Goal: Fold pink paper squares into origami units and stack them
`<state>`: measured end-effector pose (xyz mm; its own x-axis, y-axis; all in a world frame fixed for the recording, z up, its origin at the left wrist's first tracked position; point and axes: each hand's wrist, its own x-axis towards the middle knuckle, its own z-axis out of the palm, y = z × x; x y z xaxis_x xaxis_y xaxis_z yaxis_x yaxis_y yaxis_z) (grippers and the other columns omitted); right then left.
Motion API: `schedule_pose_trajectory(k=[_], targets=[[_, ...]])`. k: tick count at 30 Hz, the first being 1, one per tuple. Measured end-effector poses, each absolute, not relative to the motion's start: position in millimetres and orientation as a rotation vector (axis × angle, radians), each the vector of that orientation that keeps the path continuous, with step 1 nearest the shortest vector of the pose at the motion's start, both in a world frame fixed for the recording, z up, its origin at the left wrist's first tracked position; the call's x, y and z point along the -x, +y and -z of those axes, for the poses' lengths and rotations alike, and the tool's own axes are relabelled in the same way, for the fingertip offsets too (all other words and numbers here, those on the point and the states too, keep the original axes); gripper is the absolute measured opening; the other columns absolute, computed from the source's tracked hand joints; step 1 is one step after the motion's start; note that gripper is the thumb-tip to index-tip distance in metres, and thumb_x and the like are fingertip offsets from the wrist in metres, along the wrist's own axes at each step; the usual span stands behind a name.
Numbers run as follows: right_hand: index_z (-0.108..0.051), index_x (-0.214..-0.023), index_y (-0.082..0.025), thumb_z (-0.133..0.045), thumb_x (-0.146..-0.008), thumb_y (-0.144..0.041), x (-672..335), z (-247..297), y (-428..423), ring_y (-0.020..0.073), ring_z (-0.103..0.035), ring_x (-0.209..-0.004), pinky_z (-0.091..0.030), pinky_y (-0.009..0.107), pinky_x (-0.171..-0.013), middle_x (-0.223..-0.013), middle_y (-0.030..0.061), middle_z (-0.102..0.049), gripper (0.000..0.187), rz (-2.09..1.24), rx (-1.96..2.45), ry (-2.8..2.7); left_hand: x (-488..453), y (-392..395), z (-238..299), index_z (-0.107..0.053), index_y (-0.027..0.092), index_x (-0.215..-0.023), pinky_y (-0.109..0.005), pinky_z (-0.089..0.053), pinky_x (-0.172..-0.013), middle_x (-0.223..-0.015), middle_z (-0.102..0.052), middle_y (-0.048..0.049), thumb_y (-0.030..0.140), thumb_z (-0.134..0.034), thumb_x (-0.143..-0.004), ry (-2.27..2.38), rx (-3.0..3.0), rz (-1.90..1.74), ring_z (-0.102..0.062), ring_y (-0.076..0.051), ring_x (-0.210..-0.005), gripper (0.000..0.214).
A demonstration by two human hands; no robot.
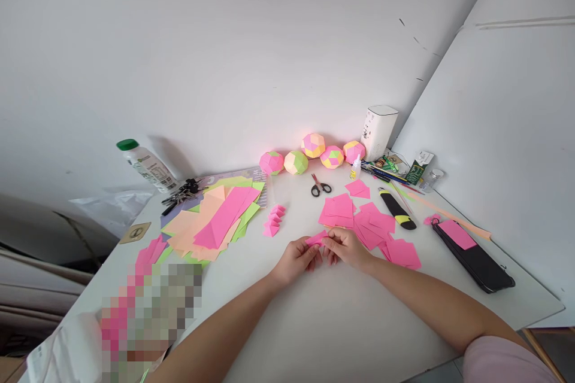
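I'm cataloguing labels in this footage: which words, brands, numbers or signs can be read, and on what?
None can be read with certainty.
Large bottle: print too small and blurred.
Packet: pale marks on green, too blurred.
Small bottle: label too small.
White container: dark marks, unreadable.
Held paper: no text visible.
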<state>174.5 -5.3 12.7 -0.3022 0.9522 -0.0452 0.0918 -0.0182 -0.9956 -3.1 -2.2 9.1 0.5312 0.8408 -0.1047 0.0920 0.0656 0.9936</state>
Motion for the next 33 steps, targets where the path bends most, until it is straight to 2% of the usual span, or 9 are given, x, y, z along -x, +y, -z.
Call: schedule_pose_trajectory(k=[16,21,26,33], targets=[[-0.046,-0.068,-0.018,-0.046,-0.085,-0.05,-175.1,-15.6,-6.8,0.0115,-0.058,-0.043,-0.04,0.02,-0.039,-0.058,-0.0013,-0.061,0.036,-1.416,1.155,-1.52,3.1,-0.4,-13.3,-0.058,0.012,-0.061,-0.021,-0.034,-0.044,-0.049,-0.052,0.0003,0.052,-0.046,-0.083,0.863,-1.432,-0.665,-0.046,-0.008,-0.043,0.047],[-0.055,-0.081,-0.016,-0.057,-0.081,-0.042,-177.2,-14.9,-6.0,0.011,-0.059,-0.051,-0.042,0.02,-0.044,-0.069,0.0002,-0.063,0.026,-1.422,1.078,-1.632,4.5,1.9,-9.7,-0.056,0.013,-0.066,-0.021,-0.036,-0.044,-0.056,-0.058,-0.0017,0.054,-0.047,-0.082,0.819,-1.302,-0.67,-0.047,-0.008,-0.042,0.045],[-0.052,-0.07,-0.016,-0.056,-0.082,-0.042,-177.1,-9.1,-4.4,0.0113,-0.059,-0.048,-0.042,0.021,-0.043,-0.067,0.0023,-0.065,0.029,-1.399,1.093,-1.634,5.6,1.9,-7.8,-0.057,0.013,-0.07,-0.021,-0.036,-0.046,-0.058,-0.059,-0.0018,0.052,-0.044,-0.084,0.792,-1.293,-0.665,-0.046,-0.008,-0.042,0.044],[-0.048,-0.068,-0.017,-0.057,-0.081,-0.043,-177.7,-7.4,-3.7,0.0118,-0.06,-0.046,-0.042,0.021,-0.042,-0.066,0.0027,-0.067,0.031,-1.422,1.105,-1.597,5.9,1.4,-10.1,-0.056,0.014,-0.071,-0.022,-0.037,-0.046,-0.056,-0.058,-0.001,0.051,-0.045,-0.084,0.795,-1.318,-0.659,-0.046,-0.008,-0.042,0.042]])
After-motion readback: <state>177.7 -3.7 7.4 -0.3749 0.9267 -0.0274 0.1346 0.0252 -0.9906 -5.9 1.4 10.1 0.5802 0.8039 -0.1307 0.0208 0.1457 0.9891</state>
